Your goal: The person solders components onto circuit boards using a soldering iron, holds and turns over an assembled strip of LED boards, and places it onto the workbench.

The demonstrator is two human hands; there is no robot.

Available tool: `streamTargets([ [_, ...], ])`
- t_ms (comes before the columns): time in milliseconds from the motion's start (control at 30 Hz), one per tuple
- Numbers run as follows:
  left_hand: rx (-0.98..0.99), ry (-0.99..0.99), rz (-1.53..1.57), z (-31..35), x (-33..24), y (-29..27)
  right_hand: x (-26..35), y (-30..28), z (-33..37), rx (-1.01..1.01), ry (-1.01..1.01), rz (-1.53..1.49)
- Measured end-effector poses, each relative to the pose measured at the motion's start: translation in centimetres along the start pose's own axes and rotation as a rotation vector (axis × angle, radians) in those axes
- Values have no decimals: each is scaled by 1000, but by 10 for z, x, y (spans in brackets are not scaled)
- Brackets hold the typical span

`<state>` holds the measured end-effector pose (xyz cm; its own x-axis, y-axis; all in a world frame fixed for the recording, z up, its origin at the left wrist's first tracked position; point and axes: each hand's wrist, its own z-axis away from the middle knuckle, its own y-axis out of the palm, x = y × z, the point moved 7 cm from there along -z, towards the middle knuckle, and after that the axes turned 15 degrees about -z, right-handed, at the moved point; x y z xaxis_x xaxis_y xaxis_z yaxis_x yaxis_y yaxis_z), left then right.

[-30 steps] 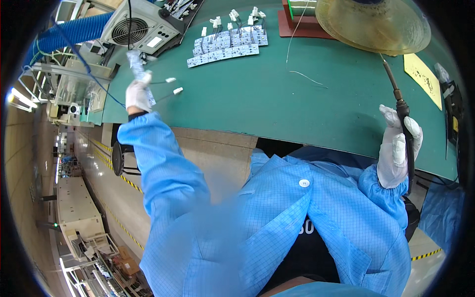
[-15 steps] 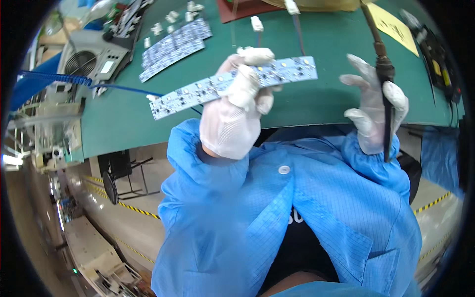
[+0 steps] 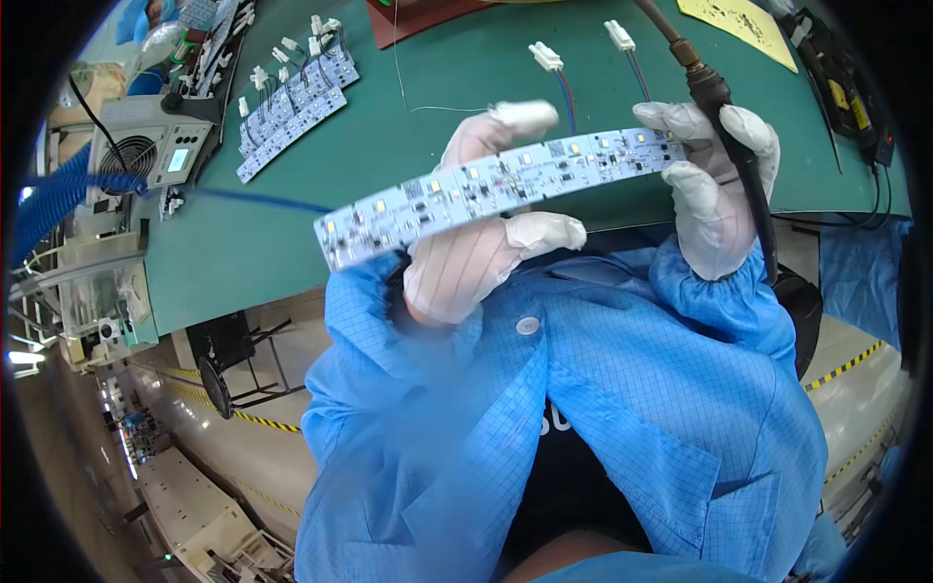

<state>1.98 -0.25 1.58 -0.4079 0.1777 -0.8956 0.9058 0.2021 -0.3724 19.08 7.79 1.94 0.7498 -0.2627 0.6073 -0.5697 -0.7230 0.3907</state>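
A long white LED circuit board [image 3: 496, 185], dotted with small components, slants across in front of me. My right hand [image 3: 719, 194] pinches its right end between thumb and fingertips. The same hand also keeps a black-handled soldering iron [image 3: 743, 146], its metal barrel pointing away from me. My left hand [image 3: 457, 277] is behind the board, partly hidden by it, with thumb and fingers spread apart. Whether the left palm touches the board cannot be told. Both hands wear white gloves. Past the board lie two white connectors [image 3: 546, 56] [image 3: 619, 36] on thin wires.
Several similar boards [image 3: 296, 107] with wired connectors lie at the left of the green table [image 3: 243, 243]. A grey fan unit [image 3: 155, 141] with a display stands farther left. A blue coiled cord [image 3: 107, 183] runs toward my left hand. A yellow sheet [image 3: 743, 29] lies far right.
My left hand has loosened its grip and spread its fingers. The right hand has come left and taken the board's right end, with the iron still in it. The board has shifted right and nearer.
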Motion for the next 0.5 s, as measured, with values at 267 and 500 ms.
streamTargets([
  [267, 194, 19, -657, -24, 13, 42, -16, 12, 5, 150, 243, -260],
  [500, 279, -30, -615, -21, 1, 39, -4, -22, 10, -294, -64, -67],
])
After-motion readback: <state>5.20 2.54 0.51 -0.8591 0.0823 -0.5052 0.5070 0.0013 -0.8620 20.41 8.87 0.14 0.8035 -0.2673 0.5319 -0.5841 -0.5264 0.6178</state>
